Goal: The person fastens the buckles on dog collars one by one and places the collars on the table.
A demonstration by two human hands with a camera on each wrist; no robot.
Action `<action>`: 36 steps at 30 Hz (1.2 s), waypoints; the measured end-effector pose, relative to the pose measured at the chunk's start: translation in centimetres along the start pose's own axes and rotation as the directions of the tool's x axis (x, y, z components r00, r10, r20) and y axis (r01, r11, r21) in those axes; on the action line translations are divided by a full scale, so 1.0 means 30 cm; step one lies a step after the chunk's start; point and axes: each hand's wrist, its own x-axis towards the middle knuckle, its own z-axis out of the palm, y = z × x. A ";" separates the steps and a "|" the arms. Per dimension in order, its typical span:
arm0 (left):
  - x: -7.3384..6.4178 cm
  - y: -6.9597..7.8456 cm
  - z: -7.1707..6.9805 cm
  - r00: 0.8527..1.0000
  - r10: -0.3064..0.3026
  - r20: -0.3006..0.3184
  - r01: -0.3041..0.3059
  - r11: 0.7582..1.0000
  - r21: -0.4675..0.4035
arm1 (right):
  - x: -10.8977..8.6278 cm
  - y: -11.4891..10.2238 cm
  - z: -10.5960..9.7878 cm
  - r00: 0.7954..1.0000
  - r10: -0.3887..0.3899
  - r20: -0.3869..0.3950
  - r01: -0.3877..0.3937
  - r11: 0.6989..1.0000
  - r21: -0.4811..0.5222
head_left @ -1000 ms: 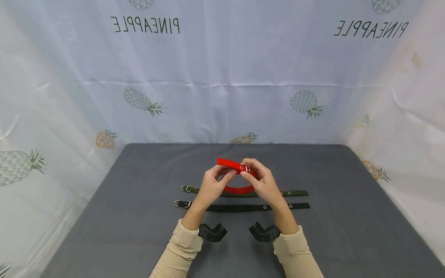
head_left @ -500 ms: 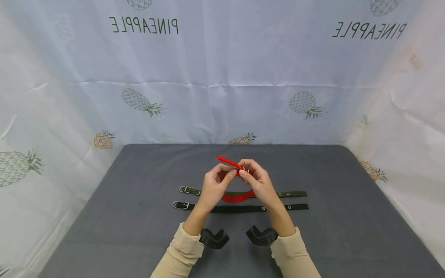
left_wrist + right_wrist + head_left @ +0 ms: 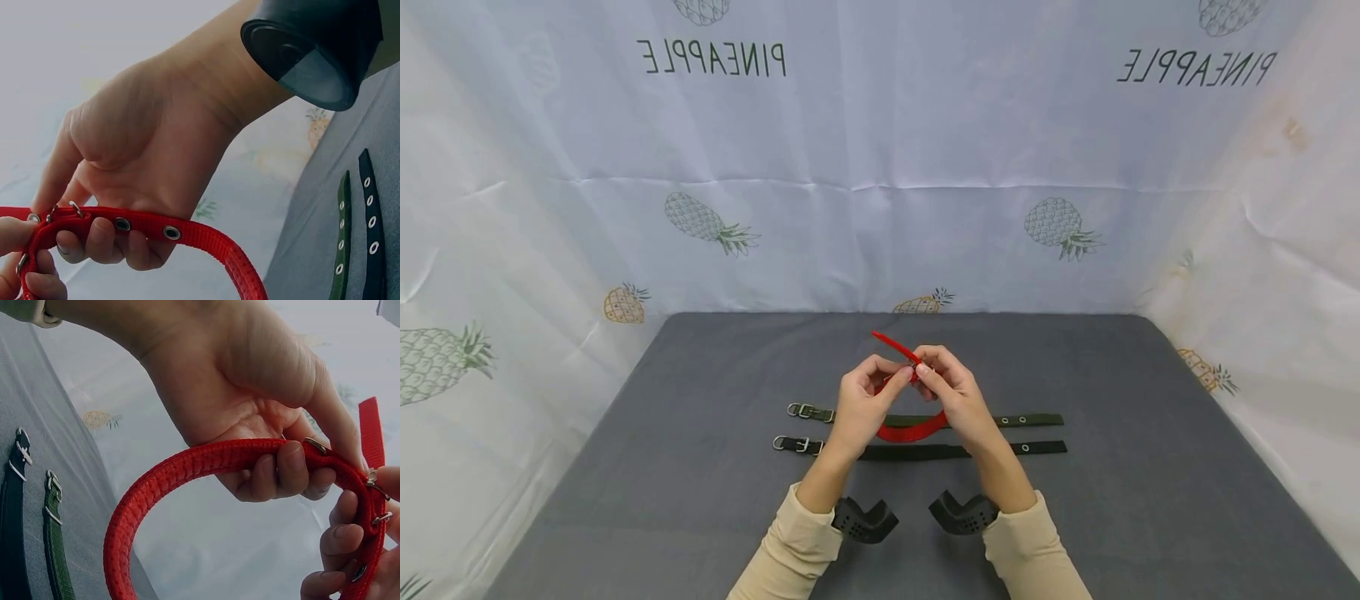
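Note:
Both hands hold a red collar point(image 3: 913, 432) above the table, bent into a loop. My left hand point(image 3: 862, 402) grips its strap, fingers curled round the part with metal eyelets point(image 3: 172, 232) in the left wrist view. With curled fingers, my right hand point(image 3: 958, 392) grips the padded section point(image 3: 206, 459) close to the buckle end. Thumbs and fingertips of both hands meet at the metal buckle point(image 3: 381, 517), partly hidden by them. Past the buckle the strap's free end point(image 3: 371, 434) sticks out, pointing up and left in the head view.
Behind and below the hands, a green collar point(image 3: 1037, 419) and a black collar point(image 3: 917, 452) lie stretched side by side on the grey-covered table point(image 3: 700, 500). Their buckles are at the left, eyelets at the right. A white pineapple-print curtain point(image 3: 880, 125) stands round the table.
The red collar has turned so that its free end shows edge-on and points more steeply up. Its loop hangs slightly lower, and the fingertips have drawn closer together at the buckle.

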 end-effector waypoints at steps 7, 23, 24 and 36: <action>0.001 0.001 -0.001 1.000 -0.001 0.006 0.001 1.000 -0.006 | 0.004 0.012 0.006 1.000 0.006 -0.009 -0.006 1.000 0.018; 0.007 0.004 -0.033 0.995 -0.057 0.078 0.058 0.998 0.000 | 0.002 0.010 -0.005 0.999 0.038 0.030 -0.038 0.999 -0.006; 0.007 0.006 -0.033 0.995 -0.055 0.083 0.055 0.998 0.002 | 0.003 0.007 -0.005 0.999 0.051 0.018 -0.050 0.999 -0.006; 0.005 0.007 -0.028 0.995 -0.038 0.092 0.034 0.999 0.042 | 0.001 -0.018 0.008 0.993 0.116 -0.033 -0.116 0.993 0.009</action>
